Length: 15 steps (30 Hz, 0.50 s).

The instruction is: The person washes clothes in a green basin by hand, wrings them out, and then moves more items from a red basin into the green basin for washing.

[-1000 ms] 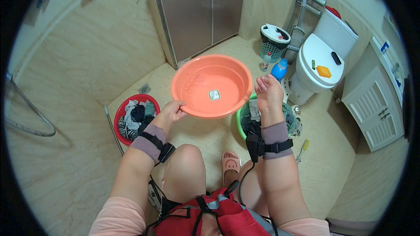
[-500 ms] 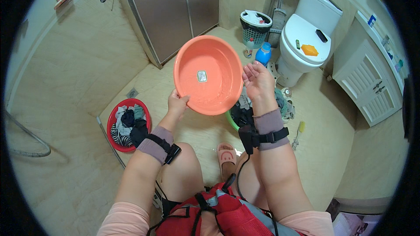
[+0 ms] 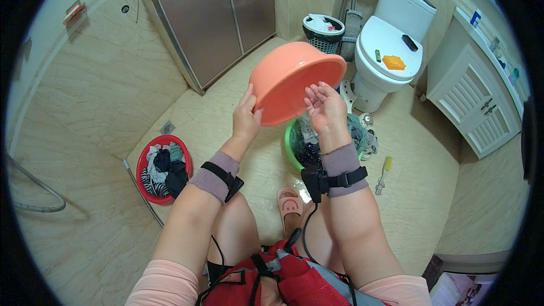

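My left hand [image 3: 246, 117] grips the rim of an orange plastic basin [image 3: 283, 76], which is tilted steeply to the right in mid-air. My right hand [image 3: 327, 110] is in front of the basin's lower right side, palm turned up and fingers apart; whether it touches the rim I cannot tell. Below them on the floor stands a green basin [image 3: 292, 150] with dark and grey clothes in it, partly hidden by my right forearm. What looks like water falls from the orange basin onto these clothes.
A red basin [image 3: 148, 194] of clothes stands on the left. Ahead are a cabinet [image 3: 198, 22], a bin [image 3: 324, 38] and a toilet [image 3: 377, 79]. A yellow brush [image 3: 387, 164] lies on the right, near a white louvred cabinet [image 3: 473, 102]. My slippered foot [image 3: 290, 207] is near the green basin.
The orange basin has tipped from facing me to leaning over rightward, its left side lifted by my left hand. My right hand has moved slightly left. Water now falls into the green basin.
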### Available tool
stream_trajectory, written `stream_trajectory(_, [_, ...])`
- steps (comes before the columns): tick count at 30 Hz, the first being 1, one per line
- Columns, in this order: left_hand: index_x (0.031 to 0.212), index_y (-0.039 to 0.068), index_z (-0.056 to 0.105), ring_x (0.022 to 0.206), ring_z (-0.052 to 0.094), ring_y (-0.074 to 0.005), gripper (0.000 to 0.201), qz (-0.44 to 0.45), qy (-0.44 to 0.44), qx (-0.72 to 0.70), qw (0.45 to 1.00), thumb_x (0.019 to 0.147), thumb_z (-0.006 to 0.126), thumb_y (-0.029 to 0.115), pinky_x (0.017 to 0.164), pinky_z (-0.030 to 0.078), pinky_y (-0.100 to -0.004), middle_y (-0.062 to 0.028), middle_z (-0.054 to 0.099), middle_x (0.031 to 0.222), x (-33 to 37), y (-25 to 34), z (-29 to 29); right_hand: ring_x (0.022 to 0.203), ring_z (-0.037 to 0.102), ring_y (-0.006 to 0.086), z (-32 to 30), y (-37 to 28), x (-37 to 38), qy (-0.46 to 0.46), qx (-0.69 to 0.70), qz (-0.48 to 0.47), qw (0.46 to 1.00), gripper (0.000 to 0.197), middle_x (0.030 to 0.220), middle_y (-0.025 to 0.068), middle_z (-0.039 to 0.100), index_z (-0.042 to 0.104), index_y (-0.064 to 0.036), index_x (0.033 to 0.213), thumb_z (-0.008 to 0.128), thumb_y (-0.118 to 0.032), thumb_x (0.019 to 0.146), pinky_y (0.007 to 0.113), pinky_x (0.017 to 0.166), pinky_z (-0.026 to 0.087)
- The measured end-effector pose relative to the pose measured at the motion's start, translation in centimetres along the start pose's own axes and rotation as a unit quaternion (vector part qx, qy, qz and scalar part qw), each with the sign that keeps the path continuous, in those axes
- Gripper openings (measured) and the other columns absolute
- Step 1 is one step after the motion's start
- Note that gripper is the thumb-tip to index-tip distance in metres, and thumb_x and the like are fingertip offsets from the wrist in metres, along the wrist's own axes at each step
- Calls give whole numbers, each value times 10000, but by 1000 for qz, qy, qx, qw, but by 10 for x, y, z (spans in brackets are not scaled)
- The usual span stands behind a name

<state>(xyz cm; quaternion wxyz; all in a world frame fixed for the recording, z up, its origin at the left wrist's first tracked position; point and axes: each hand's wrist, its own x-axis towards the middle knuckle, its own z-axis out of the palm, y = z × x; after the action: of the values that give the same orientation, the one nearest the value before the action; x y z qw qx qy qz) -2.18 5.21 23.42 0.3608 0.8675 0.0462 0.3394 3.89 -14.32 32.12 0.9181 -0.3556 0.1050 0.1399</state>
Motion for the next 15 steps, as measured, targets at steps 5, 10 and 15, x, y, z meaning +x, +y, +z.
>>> stream_trajectory(5, [816,-17,522,1064,571,-369,117,30,62,8,998,735,606,-16,833,492,-344,-205,453,1347,13,14,-18,869,605,220,-3,1,4,-1,-7,9,1000,302,954,86,596,520,-48,1102,570,-63,804,347,718,453])
stream_trajectory(10, [935,-13,580,1021,619,-243,177,-61,138,-76,986,762,619,-6,822,496,-317,-152,576,1227,10,11,-61,856,563,212,1,17,8,18,-59,24,998,203,998,86,582,532,-59,999,591,-155,829,389,811,409])
stream_trajectory(15, [1105,25,547,916,640,-201,262,-351,175,-295,871,847,594,13,762,550,-346,-111,624,1033,-9,-3,-134,756,475,202,17,56,14,-21,-208,77,975,208,906,52,507,536,-89,953,622,-169,781,428,816,381])
